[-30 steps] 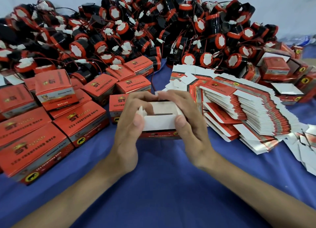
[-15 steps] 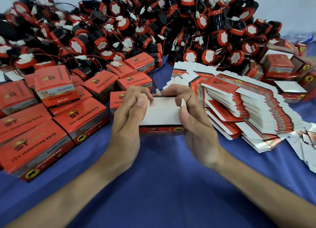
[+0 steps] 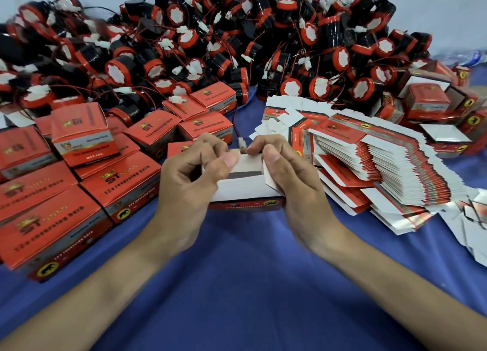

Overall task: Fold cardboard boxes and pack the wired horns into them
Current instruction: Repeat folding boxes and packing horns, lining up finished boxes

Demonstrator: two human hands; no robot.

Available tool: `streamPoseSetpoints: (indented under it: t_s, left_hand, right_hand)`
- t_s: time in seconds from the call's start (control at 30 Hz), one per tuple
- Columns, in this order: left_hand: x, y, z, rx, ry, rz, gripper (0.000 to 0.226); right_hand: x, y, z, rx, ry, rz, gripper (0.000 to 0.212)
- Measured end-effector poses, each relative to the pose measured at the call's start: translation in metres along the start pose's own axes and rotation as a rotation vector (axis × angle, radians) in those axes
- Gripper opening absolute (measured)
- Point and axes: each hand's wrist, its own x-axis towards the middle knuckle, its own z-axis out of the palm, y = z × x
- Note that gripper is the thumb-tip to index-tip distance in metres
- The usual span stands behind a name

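Observation:
A small red and white cardboard box [image 3: 243, 190] sits between both hands at the centre, white flaps up, a dark gap showing under its top flap. My left hand [image 3: 192, 182] grips its left end, thumb pressing the top flap. My right hand [image 3: 287, 176] grips the right end, thumb against the right side flap. A big heap of black and red wired horns [image 3: 210, 47] fills the back of the table.
Folded red boxes [image 3: 66, 200] are stacked on the left. A fanned pile of flat box blanks [image 3: 374, 171] lies to the right, with loose blanks [image 3: 474, 219] at the far right edge. The table is covered by a blue cloth [image 3: 250, 271].
The box's flaps have been folded further over its top. Both thumbs shifted up onto the flaps, and the hands and box stayed at the centre.

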Motion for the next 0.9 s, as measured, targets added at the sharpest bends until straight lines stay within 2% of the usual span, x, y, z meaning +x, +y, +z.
streamPoseSetpoints:
  t_s: [0.2, 0.37, 0.47, 0.63, 0.73, 0.8, 0.9]
  left_hand:
    - [0.002, -0.002, -0.003, 0.016, -0.098, -0.071, 0.035]
    - [-0.003, -0.006, -0.005, 0.133, -0.132, 0.036, 0.04]
    - [-0.005, -0.007, -0.004, 0.184, -0.139, 0.084, 0.038]
    - [-0.005, -0.008, -0.002, 0.242, -0.118, 0.159, 0.032]
    - [-0.003, -0.011, -0.002, 0.262, -0.076, 0.175, 0.029]
    - [-0.004, -0.013, -0.004, 0.254, -0.045, 0.191, 0.031]
    - [-0.005, -0.015, -0.005, 0.271, -0.066, 0.18, 0.04]
  right_hand:
    - [0.002, 0.001, 0.001, 0.134, 0.068, 0.13, 0.022]
    - [-0.001, 0.01, 0.001, -0.115, 0.012, -0.049, 0.024]
    - [-0.003, 0.012, 0.001, -0.127, -0.035, -0.074, 0.017]
    - [-0.001, 0.015, -0.002, -0.091, 0.002, -0.053, 0.045]
    - [-0.004, 0.016, -0.001, -0.077, -0.002, 0.079, 0.045]
    - [-0.005, 0.016, -0.001, -0.158, -0.016, 0.162, 0.05]
    - [0.013, 0.012, 0.005, -0.327, -0.022, 0.153, 0.055]
